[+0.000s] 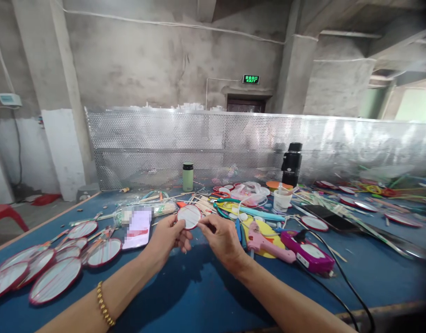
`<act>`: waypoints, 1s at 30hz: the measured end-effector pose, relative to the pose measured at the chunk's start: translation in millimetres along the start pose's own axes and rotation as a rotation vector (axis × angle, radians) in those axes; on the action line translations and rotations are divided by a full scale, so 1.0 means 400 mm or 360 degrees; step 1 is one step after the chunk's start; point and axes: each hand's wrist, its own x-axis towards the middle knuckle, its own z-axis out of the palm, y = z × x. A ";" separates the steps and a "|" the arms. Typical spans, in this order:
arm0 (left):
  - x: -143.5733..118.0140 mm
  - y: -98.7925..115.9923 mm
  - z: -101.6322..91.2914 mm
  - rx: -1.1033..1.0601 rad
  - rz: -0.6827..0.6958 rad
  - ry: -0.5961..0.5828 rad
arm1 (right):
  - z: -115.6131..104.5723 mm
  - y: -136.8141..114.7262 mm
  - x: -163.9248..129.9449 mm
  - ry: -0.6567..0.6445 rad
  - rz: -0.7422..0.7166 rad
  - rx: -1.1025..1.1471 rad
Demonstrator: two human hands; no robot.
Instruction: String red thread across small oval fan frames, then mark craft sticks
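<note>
Between thumb and fingers, my left hand [173, 235] holds a small round white disc with a thin red rim [189, 216], tilted up above the table. My right hand [224, 236] is closed in a pinch at the disc's lower right edge. Whatever its fingertips hold there is too small to make out. Similar larger red-rimmed discs [56, 280] lie overlapping on the left. Close to my right hand are a pink glue gun [268, 243] and a yellow sheet [273, 240]. A phone with a light screen [138, 227] lies beyond my left forearm.
A green bottle [188, 177] and a black flask [292, 165] stand before a perforated metal screen [157, 134]. A white cup [282, 202], a purple box [308, 252], black cables [352, 277] and a dark tablet [331, 217] are on the right of the blue table [178, 296].
</note>
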 end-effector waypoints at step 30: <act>-0.015 0.019 0.006 -0.0006 0.0023 0.0037 | 0.000 -0.009 -0.002 0.0010 -0.0133 -0.0068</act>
